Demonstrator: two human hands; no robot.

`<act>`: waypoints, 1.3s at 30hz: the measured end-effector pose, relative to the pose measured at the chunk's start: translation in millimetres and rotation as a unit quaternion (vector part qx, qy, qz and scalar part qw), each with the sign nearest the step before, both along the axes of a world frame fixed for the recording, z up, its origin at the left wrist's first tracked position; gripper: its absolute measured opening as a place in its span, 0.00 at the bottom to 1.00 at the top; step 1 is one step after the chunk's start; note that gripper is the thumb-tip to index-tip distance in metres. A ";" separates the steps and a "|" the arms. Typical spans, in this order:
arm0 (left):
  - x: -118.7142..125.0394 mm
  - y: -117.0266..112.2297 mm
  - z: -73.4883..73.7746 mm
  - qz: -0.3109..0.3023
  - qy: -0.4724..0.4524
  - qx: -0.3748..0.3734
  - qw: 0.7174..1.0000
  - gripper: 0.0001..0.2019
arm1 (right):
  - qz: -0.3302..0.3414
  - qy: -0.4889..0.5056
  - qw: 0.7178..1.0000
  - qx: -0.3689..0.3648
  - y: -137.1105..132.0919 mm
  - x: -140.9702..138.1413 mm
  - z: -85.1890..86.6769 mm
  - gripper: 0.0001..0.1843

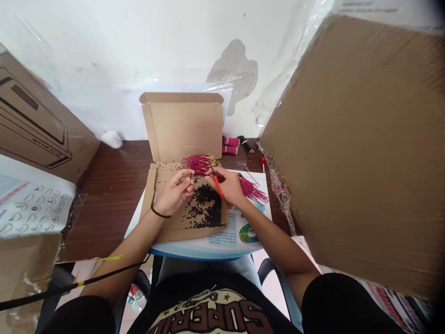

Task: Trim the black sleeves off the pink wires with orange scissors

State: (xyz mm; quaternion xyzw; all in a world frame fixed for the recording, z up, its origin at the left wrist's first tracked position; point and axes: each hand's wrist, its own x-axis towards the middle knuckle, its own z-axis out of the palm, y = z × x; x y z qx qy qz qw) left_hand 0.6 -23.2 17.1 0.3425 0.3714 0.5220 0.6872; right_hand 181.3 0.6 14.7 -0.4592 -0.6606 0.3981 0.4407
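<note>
My left hand pinches a small dark piece over an open flat cardboard box. My right hand grips a red-handled tool, its tip pointing toward the left fingers. Below both hands a heap of small black bits lies in the box. A bundle of pink wires with gold tips rests at the back of the box. More pink wires lie to the right of my right hand on a printed sheet.
The box lid stands upright behind. Tied pink wire bundles and a black tool lie on the brown table. Large cardboard boxes stand at right and left. A black cable crosses my left arm.
</note>
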 end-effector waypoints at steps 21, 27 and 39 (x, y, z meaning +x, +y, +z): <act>-6.4 -0.2 -2.9 0.014 0.059 -0.007 0.998 0.17 | 0.042 -0.066 0.996 -0.032 -4.1 -3.6 -6.7 0.12; -7.4 0.8 -3.7 0.015 0.065 -0.001 0.998 0.18 | 0.042 -0.067 0.996 -0.032 -3.3 -3.2 -6.6 0.12; -6.4 0.8 -1.5 0.020 0.056 -0.019 0.998 0.17 | 0.051 -0.065 0.996 -0.035 -2.6 -3.4 -8.2 0.12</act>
